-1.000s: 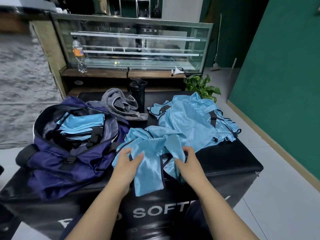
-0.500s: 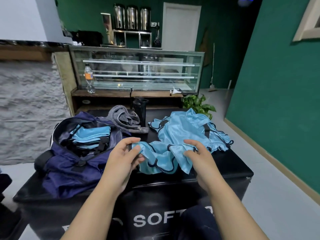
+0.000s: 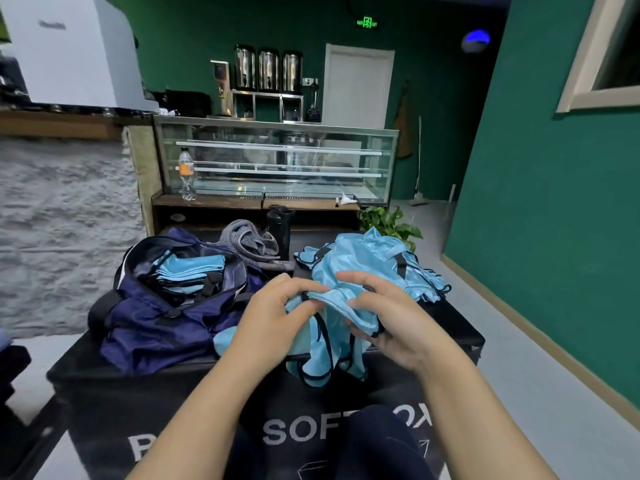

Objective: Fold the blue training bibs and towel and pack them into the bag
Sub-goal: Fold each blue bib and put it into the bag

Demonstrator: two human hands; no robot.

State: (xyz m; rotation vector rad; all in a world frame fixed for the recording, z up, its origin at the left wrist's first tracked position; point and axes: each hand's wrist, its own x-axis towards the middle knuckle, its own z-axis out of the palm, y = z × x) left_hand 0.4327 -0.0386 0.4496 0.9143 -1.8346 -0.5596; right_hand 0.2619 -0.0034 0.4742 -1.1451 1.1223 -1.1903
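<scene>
A light blue training bib (image 3: pixel 332 341) with dark trim hangs bunched between both hands above the front of the black box. My left hand (image 3: pixel 273 317) pinches its upper edge on the left. My right hand (image 3: pixel 388 317) grips the cloth on the right, fingers curled over it. Behind them lies a heap of more blue bibs (image 3: pixel 374 261). The navy bag (image 3: pixel 166 306) lies open at the left with folded blue bibs (image 3: pixel 188 271) stacked inside. A grey towel (image 3: pixel 249 240) is crumpled behind the bag.
Everything rests on a black soft box (image 3: pixel 450 327) with white lettering. A black bottle (image 3: pixel 280 230) stands at its far side by the towel. Beyond are a glass display counter (image 3: pixel 277 161), a plastic bottle (image 3: pixel 187 174) and a potted plant (image 3: pixel 391 220). Grey floor runs right.
The bib has been lifted off the box and gathered, and my hands have come closer together. The view has tilted up, showing more of the room.
</scene>
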